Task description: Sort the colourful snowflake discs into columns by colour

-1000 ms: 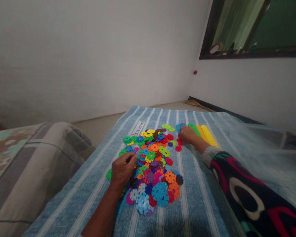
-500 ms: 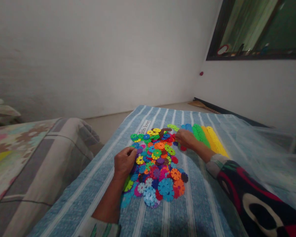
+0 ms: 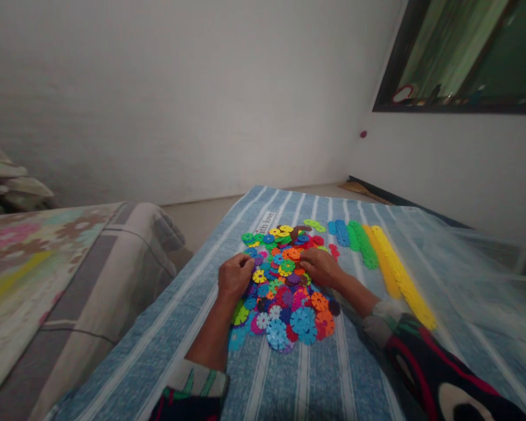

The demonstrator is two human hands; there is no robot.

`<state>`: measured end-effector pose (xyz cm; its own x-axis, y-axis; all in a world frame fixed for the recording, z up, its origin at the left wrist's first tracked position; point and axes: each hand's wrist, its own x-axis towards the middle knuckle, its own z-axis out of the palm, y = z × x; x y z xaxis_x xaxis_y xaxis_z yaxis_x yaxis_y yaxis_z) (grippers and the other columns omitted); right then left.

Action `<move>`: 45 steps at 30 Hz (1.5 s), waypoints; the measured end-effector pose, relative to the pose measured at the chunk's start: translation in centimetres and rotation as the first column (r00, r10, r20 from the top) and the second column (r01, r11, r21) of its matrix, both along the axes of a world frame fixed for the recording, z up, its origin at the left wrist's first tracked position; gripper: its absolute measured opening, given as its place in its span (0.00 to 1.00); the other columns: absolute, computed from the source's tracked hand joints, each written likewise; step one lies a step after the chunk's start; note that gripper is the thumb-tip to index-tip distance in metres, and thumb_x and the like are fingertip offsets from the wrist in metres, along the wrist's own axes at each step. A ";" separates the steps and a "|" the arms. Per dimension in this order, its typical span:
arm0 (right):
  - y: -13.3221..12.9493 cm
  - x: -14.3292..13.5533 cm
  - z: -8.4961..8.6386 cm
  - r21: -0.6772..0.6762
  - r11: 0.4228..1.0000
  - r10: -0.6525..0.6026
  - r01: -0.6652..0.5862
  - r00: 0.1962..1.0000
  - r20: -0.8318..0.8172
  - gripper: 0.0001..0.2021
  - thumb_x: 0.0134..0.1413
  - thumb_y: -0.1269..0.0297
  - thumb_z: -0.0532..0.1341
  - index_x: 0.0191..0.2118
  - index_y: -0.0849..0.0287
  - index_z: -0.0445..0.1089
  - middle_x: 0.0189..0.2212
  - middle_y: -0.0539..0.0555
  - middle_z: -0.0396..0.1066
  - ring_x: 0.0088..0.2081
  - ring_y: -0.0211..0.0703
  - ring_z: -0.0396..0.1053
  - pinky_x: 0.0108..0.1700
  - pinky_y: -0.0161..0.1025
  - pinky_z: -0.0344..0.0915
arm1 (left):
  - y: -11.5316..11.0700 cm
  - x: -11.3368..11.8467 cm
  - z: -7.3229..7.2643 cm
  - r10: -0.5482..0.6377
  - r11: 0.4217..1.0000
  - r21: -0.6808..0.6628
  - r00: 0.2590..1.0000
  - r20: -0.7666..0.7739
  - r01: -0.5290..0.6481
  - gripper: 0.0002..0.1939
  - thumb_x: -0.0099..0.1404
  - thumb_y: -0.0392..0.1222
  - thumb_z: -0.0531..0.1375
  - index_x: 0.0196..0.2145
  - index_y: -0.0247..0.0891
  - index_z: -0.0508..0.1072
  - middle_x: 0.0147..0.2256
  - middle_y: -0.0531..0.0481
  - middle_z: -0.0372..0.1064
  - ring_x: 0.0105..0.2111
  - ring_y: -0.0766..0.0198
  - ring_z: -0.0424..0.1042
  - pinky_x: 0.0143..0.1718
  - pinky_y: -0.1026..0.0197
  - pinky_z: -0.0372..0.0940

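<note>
A loose pile of colourful notched plastic discs (image 3: 284, 298) lies on the blue striped cloth (image 3: 245, 374). My left hand (image 3: 235, 276) rests at the pile's left edge, fingers curled; whatever they may hold is hidden. Over the upper right part of the pile is my right hand (image 3: 321, 267), its fingers pinched together among orange and red discs; I cannot make out what is between them. Right of the pile, discs lie in overlapping rows by colour: blue (image 3: 342, 233), green (image 3: 363, 245), orange (image 3: 383, 263) and yellow (image 3: 403, 278).
Clear plastic sheeting (image 3: 473, 280) covers the right side of the cloth. At the left stands a surface draped with grey and floral fabric (image 3: 87, 280). A pale wall (image 3: 193, 99) rises behind, with a dark-framed window (image 3: 464, 58) at the upper right.
My right hand has moved from the pile's far right edge down and inward over the discs. Red discs now show near where it was. The view has shifted slightly.
</note>
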<state>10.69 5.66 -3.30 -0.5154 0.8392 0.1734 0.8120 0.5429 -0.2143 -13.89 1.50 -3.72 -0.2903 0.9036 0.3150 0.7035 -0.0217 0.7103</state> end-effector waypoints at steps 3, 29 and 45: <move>-0.7 -0.1 -0.4 -0.008 1.000 -0.017 0.016 0.999 -0.037 0.10 0.61 0.66 0.55 0.35 0.58 0.74 0.35 0.53 0.72 0.38 0.40 0.66 0.37 0.33 0.54 | 0.0 0.0 0.1 -0.018 1.000 -0.001 1.000 -0.008 0.018 0.13 0.56 0.46 0.54 0.27 0.38 0.77 0.26 0.52 0.75 0.29 0.61 0.73 0.35 0.61 0.63; -2.7 -7.3 0.2 0.082 0.992 0.093 -0.098 0.993 0.066 0.10 0.60 0.62 0.58 0.34 0.61 0.75 0.36 0.58 0.71 0.42 0.45 0.65 0.44 0.38 0.57 | -0.5 -0.2 1.4 -0.318 0.922 -0.326 0.886 -0.338 0.206 0.05 0.54 0.41 0.61 0.28 0.39 0.75 0.31 0.51 0.72 0.32 0.62 0.69 0.31 0.63 0.56; -0.6 -10.3 0.9 0.066 0.998 0.008 -0.017 0.991 0.135 0.14 0.58 0.59 0.58 0.35 0.66 0.76 0.37 0.64 0.73 0.43 0.51 0.67 0.43 0.42 0.60 | -0.5 -1.0 1.5 -0.131 0.930 -0.368 0.934 -0.332 0.000 0.09 0.54 0.43 0.61 0.33 0.40 0.78 0.35 0.48 0.77 0.35 0.59 0.73 0.29 0.63 0.57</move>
